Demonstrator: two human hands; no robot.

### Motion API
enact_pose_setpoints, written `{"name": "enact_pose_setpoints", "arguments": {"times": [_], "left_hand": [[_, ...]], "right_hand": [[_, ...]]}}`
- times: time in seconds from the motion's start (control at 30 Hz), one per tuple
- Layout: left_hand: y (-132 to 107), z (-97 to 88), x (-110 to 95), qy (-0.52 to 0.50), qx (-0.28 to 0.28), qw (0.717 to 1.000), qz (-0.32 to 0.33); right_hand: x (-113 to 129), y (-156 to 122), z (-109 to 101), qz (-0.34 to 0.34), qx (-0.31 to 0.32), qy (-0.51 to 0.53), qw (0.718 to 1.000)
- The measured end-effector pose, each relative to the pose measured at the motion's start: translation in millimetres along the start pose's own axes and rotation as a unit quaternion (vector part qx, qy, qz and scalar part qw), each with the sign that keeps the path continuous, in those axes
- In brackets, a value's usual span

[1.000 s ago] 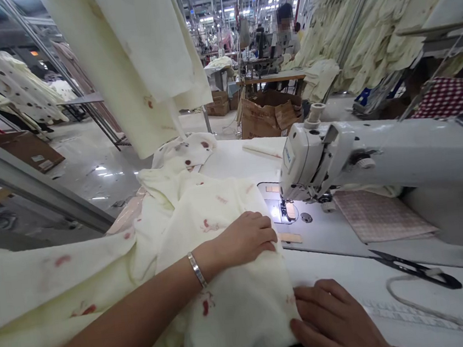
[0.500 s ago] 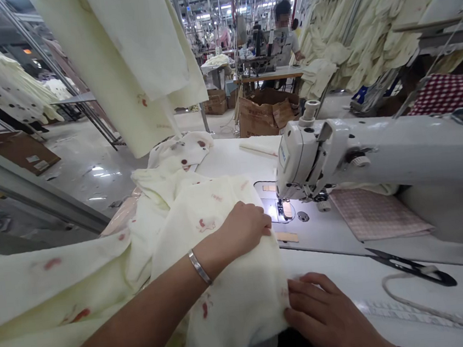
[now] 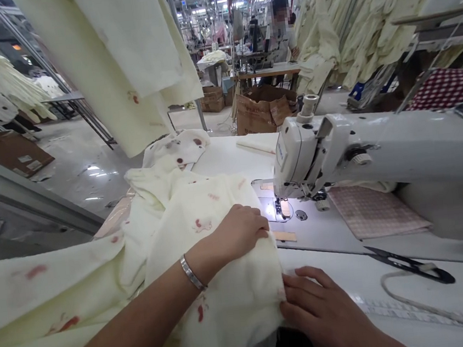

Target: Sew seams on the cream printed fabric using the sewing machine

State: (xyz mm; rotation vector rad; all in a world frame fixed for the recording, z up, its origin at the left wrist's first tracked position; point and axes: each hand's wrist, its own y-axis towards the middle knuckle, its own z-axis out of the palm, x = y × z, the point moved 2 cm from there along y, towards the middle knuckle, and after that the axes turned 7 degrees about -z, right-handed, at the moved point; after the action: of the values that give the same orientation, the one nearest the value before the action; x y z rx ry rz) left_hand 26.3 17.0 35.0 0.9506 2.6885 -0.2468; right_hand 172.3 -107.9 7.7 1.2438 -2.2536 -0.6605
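A pale yellow garment (image 3: 186,211) with small red prints lies bunched over the white sewing table (image 3: 350,277). My left hand (image 3: 237,231), with a silver bracelet on the wrist, rests on the cloth with its fingers curled over the edge, just left of the lit needle area (image 3: 279,208). My right hand (image 3: 320,310) lies near the table's front edge with its fingers pressed on the cloth's right edge. The white sewing machine (image 3: 370,153) stands to the right.
Black thread snips (image 3: 411,268) and a checked pink cloth (image 3: 374,211) lie under the machine arm. A white cord (image 3: 427,307) trails at right. Pale garments (image 3: 120,63) hang overhead. Cardboard boxes (image 3: 262,109) and a seated person (image 3: 280,30) are further back.
Both hands have shifted slightly left and back with the cloth's edge. The view has tilted a little.
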Motion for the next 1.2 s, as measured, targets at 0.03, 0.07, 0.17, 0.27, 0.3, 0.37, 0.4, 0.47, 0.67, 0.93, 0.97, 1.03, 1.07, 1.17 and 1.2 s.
{"name": "enact_pose_setpoints", "arguments": {"times": [0.03, 0.07, 0.17, 0.27, 0.3, 0.37, 0.4, 0.47, 0.67, 0.93, 0.97, 1.03, 1.07, 1.17, 1.2], "left_hand": [[1.4, 0.6, 0.4, 0.005, -0.002, 1.000, -0.006], [3.1, 1.4, 0.5, 0.012, -0.005, 1.000, -0.012], [8.9, 3.5, -3.5, 0.042, -0.019, 0.999, -0.028], [10.8, 5.8, -15.7, 0.073, -0.046, 0.995, -0.044], [9.2, 7.6, -20.9, 0.079, -0.051, 0.994, -0.048], [1.6, 14.0, -30.4, 0.084, -0.048, 0.994, -0.052], [-4.4, 18.5, -33.7, 0.084, -0.040, 0.994, -0.053], [-19.1, 28.3, -35.7, 0.080, -0.041, 0.995, -0.044], [-33.2, 43.2, -10.6, 0.032, -0.099, 0.994, 0.035], [12.1, 32.9, 0.2, 0.019, -0.101, 0.992, 0.080], [13.2, 32.8, 0.6, 0.017, -0.103, 0.991, 0.085], [13.3, 33.8, 2.0, 0.013, -0.110, 0.990, 0.091], [12.9, 34.8, 2.9, 0.012, -0.113, 0.989, 0.093], [12.9, 36.9, 4.8, 0.014, -0.124, 0.987, 0.102], [13.4, 36.9, 5.0, 0.017, -0.129, 0.986, 0.106]], "right_hand": [[-0.9, -1.4, 0.8, 0.010, 0.000, 0.013, 1.000], [-1.3, -2.5, 1.2, 0.016, -0.003, 0.025, 1.000], [-1.2, -4.7, 1.9, 0.030, -0.002, 0.050, 0.998], [-2.2, -5.3, 2.7, 0.041, 0.009, 0.069, 0.997], [-3.0, -5.2, 2.8, 0.041, 0.012, 0.074, 0.996], [-5.1, -4.4, 2.6, 0.033, 0.019, 0.083, 0.996], [-6.3, -3.8, 2.2, 0.029, 0.026, 0.084, 0.996], [-9.1, -2.2, 0.5, 0.016, 0.040, 0.081, 0.996], [-25.3, 4.5, -7.4, 0.004, 0.068, 0.050, 0.996], [-50.4, 8.2, -9.7, 0.022, 0.044, 0.001, 0.999], [-51.5, 6.5, -8.0, 0.024, 0.040, 0.003, 0.999], [-52.6, 2.7, -4.2, 0.021, 0.027, 0.005, 0.999], [-52.7, 1.1, -2.8, 0.015, 0.010, 0.001, 1.000], [-52.4, -0.8, -1.8, 0.008, -0.010, -0.029, 1.000], [-52.0, -0.3, -2.7, 0.007, -0.004, -0.045, 0.999]]}}
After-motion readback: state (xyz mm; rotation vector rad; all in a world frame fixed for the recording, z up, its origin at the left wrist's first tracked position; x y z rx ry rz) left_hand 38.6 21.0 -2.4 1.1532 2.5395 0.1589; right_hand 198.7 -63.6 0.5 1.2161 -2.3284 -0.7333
